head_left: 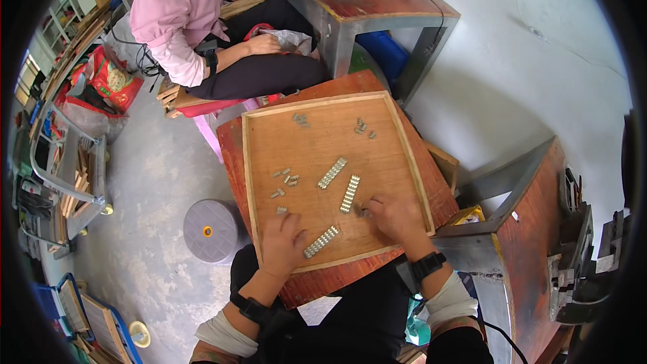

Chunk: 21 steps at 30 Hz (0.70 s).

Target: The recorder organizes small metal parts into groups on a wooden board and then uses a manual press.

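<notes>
Three rows of small ridged metal pieces lie in a shallow wooden tray (303,135): an upper row (332,173), a middle row (350,193) and a near row (321,242). My left hand (282,241) is low over the tray's near left, left of the near row. Its fingers are apart, and a small metal piece (281,210) lies by the fingertips. To the right of the middle row, my right hand (396,217) has its thumb and fingers drawn together. A small dark bit shows at those fingertips, too blurred to name.
Loose metal pieces lie in the tray at left (290,179), far left (300,120) and far right (362,127). A reddish table (306,290) bears the tray. Beyond sits a person in a pink top (172,13). A grey round stool (210,230) stands left, a metal-framed bench (472,256) right.
</notes>
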{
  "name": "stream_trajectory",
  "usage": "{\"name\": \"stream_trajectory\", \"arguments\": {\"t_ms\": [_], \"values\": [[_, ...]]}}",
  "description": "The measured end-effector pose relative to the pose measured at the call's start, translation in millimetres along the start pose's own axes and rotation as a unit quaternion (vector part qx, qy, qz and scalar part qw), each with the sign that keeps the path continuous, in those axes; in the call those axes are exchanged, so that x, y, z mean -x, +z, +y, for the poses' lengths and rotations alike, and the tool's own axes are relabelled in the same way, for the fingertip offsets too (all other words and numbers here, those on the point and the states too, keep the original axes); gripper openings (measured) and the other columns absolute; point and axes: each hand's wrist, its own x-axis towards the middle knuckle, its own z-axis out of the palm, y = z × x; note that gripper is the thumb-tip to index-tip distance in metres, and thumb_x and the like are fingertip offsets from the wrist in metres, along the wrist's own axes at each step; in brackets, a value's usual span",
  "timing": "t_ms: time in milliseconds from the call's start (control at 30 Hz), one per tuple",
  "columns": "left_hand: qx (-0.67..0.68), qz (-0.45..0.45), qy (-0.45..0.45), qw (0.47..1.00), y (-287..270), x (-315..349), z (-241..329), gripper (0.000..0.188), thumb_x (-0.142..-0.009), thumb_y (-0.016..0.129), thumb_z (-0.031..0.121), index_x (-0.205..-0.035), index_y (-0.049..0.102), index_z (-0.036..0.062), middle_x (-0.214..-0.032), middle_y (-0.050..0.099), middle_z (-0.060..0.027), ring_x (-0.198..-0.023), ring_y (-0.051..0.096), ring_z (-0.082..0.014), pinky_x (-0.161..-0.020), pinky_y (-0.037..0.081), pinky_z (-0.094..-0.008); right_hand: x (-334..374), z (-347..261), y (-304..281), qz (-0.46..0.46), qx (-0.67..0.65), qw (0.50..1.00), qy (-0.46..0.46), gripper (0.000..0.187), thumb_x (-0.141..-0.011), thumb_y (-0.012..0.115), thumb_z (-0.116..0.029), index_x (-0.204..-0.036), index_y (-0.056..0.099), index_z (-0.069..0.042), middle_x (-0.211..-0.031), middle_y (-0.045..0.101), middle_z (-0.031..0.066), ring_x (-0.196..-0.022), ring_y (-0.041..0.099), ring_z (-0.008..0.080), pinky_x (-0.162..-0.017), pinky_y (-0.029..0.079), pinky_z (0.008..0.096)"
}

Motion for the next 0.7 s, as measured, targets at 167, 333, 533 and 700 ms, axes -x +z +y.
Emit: {"name": "stream_trajectory", "arguments": {"t_ms": [167,333,533,700], "values": [[0.490,-0.199,-0.260,0.808,15,-15,35,0.040,-0.075,0.066,0.010,-0.110,0.051,-0.0021,-0.101,0.057,-0.0125,-0.085,0.058,-0.0177,-0.067,0.048,-0.0269,7,-43,-18,-0.012,-0.202,0.979,-0.011,0.014,-0.071,0.058,-0.010,-0.085,0.061,-0.011,-0.077,0.057,0.0072,-0.071,0.058,0.0267,-0.061,0.047,0.0350],[0.577,-0.245,-0.268,0.732,-1,-14,41,0.033,-0.078,0.062,0.002,-0.108,0.051,-0.0060,-0.094,0.060,-0.0108,-0.076,0.060,-0.0146,-0.065,0.049,-0.0247,14,-62,-21,-0.001,-0.257,0.966,0.000,0.013,-0.074,0.059,-0.008,-0.087,0.061,-0.010,-0.079,0.058,0.0073,-0.072,0.059,0.0265,-0.060,0.047,0.0332],[0.568,-0.183,-0.252,0.762,-15,-10,51,0.030,-0.076,0.060,-0.006,-0.105,0.051,-0.0055,-0.091,0.061,-0.0110,-0.078,0.060,-0.0131,-0.066,0.050,-0.0238,23,-88,-29,0.029,-0.453,0.882,0.125,0.021,-0.077,0.058,-0.002,-0.097,0.058,-0.005,-0.082,0.058,0.0112,-0.072,0.059,0.0241,-0.062,0.046,0.0305],[0.573,-0.145,-0.246,0.768,-29,-9,62,0.039,-0.077,0.058,-0.008,-0.113,0.043,-0.0047,-0.090,0.061,-0.0131,-0.080,0.060,-0.0148,-0.071,0.051,-0.0250,23,-104,-42,0.072,-0.443,0.888,0.104,0.027,-0.077,0.057,-0.001,-0.103,0.057,-0.005,-0.082,0.058,0.0117,-0.076,0.059,0.0252,-0.066,0.047,0.0306]]}}
